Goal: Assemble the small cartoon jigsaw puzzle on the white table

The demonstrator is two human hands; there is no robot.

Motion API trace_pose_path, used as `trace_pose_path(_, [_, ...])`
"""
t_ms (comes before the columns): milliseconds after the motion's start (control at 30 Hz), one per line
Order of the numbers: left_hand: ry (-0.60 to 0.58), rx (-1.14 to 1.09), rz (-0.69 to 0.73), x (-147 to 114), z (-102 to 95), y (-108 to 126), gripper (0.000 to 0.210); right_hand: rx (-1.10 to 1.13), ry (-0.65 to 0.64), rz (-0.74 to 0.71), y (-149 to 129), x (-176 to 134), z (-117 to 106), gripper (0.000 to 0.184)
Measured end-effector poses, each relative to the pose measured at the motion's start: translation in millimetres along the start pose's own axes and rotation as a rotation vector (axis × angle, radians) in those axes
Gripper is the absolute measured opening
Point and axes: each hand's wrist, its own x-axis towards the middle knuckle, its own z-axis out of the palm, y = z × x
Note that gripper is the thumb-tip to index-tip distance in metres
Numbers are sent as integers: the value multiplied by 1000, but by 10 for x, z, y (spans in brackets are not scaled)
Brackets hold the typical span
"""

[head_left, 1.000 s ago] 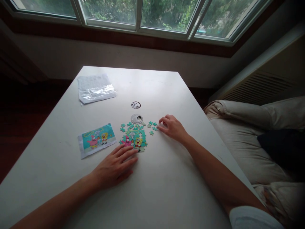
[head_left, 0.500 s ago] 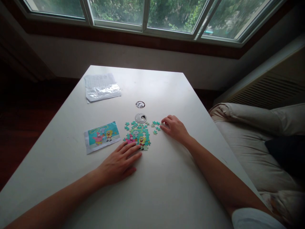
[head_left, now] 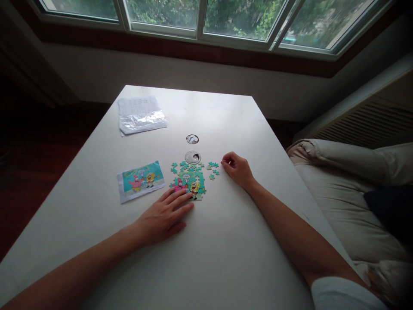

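Observation:
A partly assembled jigsaw puzzle (head_left: 189, 178) with cartoon figures lies on the white table. My left hand (head_left: 166, 214) rests flat with fingers spread, its fingertips over the puzzle's lower left edge, hiding that corner. To the right of the puzzle, my right hand (head_left: 237, 168) is closed in a pinch, thumb against forefinger. A small pale jigsaw piece seems to be between those fingertips, mostly hidden. Several loose teal pieces (head_left: 213, 165) lie just left of my right hand, and more loose pieces (head_left: 183, 165) are strewn along the puzzle's top edge.
A picture sheet (head_left: 141, 181) showing the same cartoon scene lies left of the puzzle. Farther back are a clear plastic bag with papers (head_left: 142, 115) and two round table holes, the nearer one with a metal ring (head_left: 192, 157). A beige sofa (head_left: 322, 185) stands to the right.
My right hand has drawn its fingers together into a pinch and moved slightly away from the loose pieces. The pale piece at its fingertips no longer shows on the table. My left hand stays put.

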Motion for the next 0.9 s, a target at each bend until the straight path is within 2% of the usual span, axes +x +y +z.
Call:
trace_pose_path(100, [35,-8,15,-2,-24,16,47,18,0,-8,-9,-11,8,15])
trace_pose_path(267, [131,-70,121,10,-96,104,34,27,-9,-9,-26,-26,9,20])
trace_pose_path(433, [89,-116,174,26,-119,121,26,31,20,3,-21,-7,4,18])
trace_pose_path(533, [85,-110,169,25,-125,108,26,50,67,-5,-19,1,0,17])
trace_pose_path(633, [55,-84,132,9,-115,195,26,42,90,26,-25,3,-13,17])
trace_pose_path(700, [17,-50,73,-8,-82,312,31,48,100,56,-28,5,-20,18])
trace_pose_path(800, [0,4,58,-28,-4,469,46,94,137,95,-39,4,-14,21])
trace_pose_path(900, [-10,-13,60,-21,48,493,47,222,154,167,-121,-41,10,22])
